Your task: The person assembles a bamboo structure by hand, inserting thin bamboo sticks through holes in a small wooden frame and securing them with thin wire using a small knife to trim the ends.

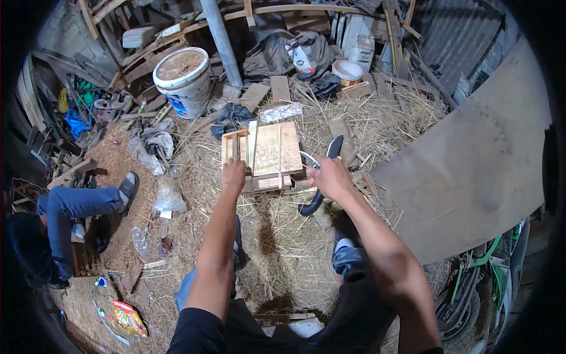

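A flat wooden box [290, 138] of pale boards lies in front of me, raised on another wooden piece [268, 184]. My left hand [234, 172] is at its near left side, fingers closed at the lower end of a narrow wooden strip [234, 144] inside the framed recess. A light wooden slat [252, 141] lies lengthwise beside that recess. Just right of the box, my right hand [330, 176] is closed around a tool with a long curved black body [312, 205] and a thin curved silvery part [309, 158]. My fingers hide its middle, so its exact kind is unclear.
Straw and shavings cover the ground. A dirty white bucket [183, 82] stands behind a plastic bag [168, 194]. On the left, another person's bent leg [82, 206] shows. A large brown sheet [471, 165] leans on the right, above a green motorbike [486, 259]. Scrap wood lies behind.
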A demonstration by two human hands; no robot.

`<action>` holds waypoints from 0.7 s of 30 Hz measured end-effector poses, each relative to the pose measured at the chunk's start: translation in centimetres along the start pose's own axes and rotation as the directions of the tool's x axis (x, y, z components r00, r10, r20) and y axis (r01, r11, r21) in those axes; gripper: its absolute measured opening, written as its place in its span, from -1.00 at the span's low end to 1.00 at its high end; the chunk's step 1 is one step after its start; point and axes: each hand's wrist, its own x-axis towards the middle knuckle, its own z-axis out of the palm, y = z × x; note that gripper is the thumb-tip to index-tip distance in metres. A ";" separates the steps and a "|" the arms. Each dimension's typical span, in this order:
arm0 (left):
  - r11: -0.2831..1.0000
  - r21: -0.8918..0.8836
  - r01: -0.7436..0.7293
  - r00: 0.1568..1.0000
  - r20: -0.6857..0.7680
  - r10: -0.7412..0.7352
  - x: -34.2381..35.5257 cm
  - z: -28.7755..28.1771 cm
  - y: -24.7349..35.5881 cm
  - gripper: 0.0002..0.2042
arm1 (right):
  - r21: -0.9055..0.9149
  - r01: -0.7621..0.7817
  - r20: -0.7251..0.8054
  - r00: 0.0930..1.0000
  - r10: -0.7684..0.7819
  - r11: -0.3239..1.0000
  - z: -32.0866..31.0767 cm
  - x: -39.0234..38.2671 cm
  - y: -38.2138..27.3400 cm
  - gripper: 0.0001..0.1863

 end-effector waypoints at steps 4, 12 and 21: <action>0.998 -0.025 -0.065 0.993 -0.098 0.062 0.0 0.1 -0.4 -0.84 | 0.029 -0.038 0.042 0.998 0.036 0.999 -1.5 -0.5 -0.7 -0.82; 0.913 -0.354 -0.204 0.961 -0.252 0.117 -1.0 -8.8 -3.5 -0.86 | 0.331 0.029 -0.065 0.998 -0.008 0.943 -0.8 0.1 0.6 -0.84; 0.305 -0.937 -0.171 0.983 -0.141 0.117 -8.1 -24.4 0.0 -0.73 | 0.732 0.086 -0.065 0.996 -0.056 0.675 -2.7 -2.1 -4.7 -0.79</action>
